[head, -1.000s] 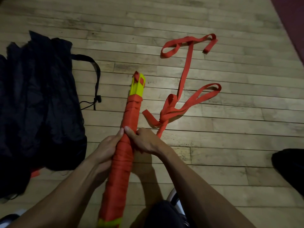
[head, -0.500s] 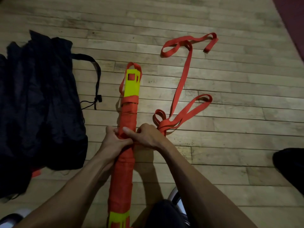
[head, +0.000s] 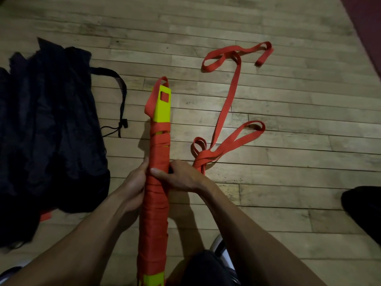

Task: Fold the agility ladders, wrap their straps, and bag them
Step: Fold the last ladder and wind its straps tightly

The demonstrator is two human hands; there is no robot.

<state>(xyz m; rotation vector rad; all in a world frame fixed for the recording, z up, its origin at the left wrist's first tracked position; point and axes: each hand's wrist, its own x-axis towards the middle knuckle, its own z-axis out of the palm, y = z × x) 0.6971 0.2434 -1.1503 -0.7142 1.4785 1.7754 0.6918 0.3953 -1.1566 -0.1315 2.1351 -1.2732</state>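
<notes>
A folded agility ladder [head: 157, 203], a bundle of yellow rungs bound in red strap, lies lengthwise on the wooden floor in front of me, its yellow end [head: 162, 104] pointing away. My left hand [head: 134, 182] grips the bundle from the left side. My right hand [head: 181, 176] holds it from the right, thumb laid across the red wrapping. The loose red strap [head: 224, 108] trails from under my right hand and lies in loops on the floor to the right. A black drawstring bag [head: 51, 129] lies flat at the left.
The bag's cord and toggle [head: 122, 122] lie between bag and ladder. A bit of red strap [head: 46, 215] pokes out under the bag's near edge. A dark object [head: 362, 211] sits at the right edge. A dark red mat [head: 367, 23] fills the far right corner.
The bundle has been turned in my hands, its yellow end now showing a different face. The strap loops on the floor have been drawn a little closer to my right hand.
</notes>
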